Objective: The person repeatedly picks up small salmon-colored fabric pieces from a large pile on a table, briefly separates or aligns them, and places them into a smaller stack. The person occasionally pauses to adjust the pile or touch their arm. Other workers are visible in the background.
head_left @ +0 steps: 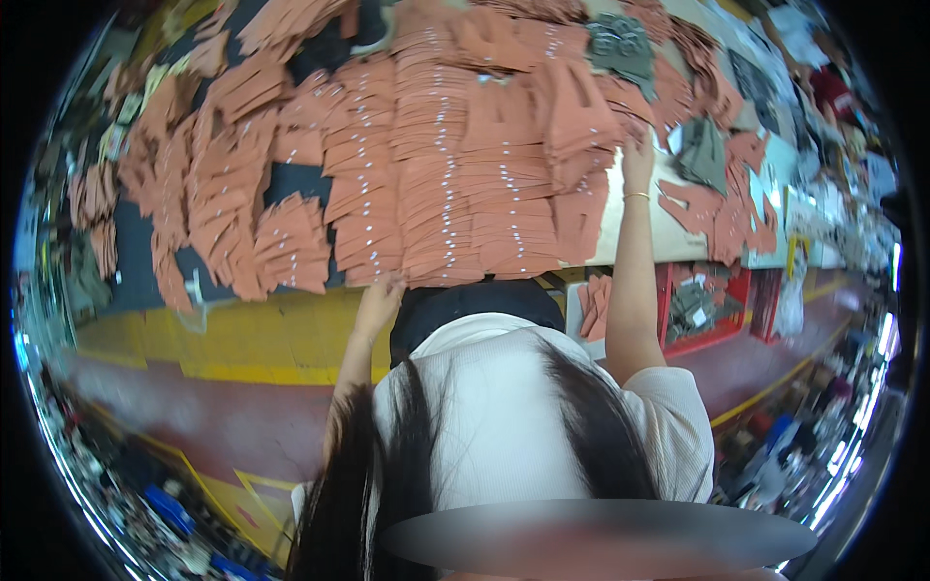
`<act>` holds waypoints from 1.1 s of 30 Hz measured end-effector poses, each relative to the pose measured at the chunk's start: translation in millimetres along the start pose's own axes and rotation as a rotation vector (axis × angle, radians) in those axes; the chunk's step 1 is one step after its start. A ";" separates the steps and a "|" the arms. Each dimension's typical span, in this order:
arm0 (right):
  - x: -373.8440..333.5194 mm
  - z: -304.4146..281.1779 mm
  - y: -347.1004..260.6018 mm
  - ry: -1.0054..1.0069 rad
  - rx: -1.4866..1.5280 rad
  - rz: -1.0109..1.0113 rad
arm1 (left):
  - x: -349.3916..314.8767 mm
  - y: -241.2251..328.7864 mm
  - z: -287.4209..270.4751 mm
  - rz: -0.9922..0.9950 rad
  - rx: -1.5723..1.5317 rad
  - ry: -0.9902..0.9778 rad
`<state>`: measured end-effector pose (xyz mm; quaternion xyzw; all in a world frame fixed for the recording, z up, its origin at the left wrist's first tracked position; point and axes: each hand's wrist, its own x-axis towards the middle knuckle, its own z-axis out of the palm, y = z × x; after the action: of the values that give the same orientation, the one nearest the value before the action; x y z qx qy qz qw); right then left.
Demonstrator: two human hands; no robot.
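Note:
Orange cut fabric pieces lie in long overlapping rows across the table, many with small white tags in a line. My left hand is at the near edge of the middle rows, its fingers drawn together against the cloth edges; what they pinch is too small to make out. Farther off to the right, my right hand reaches over the table. Its fingers are closed at the corner of an orange fabric piece that lies askew over the right-hand row.
Dark green fabric pieces lie at the far right, with another green bundle beside my right hand. Looser orange pieces cover the left. Below the table's right side stands a red crate holding green pieces.

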<state>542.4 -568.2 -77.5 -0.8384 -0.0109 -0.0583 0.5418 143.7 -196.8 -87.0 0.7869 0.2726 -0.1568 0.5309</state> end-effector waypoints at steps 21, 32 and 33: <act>-75.4 25.4 11.1 -0.166 -0.376 -0.052 | 24.1 13.2 6.8 0.071 0.202 0.016; -109.5 35.4 6.0 -0.295 -0.452 -0.028 | 59.3 33.1 5.5 0.110 0.349 -0.147; -109.6 35.9 5.7 -0.316 -0.425 0.005 | 58.9 37.8 6.6 0.121 0.328 -0.109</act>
<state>437.1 -533.0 -109.3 -0.9321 -0.0807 0.0740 0.3452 213.8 -198.2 -92.7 0.8682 0.1665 -0.2095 0.4178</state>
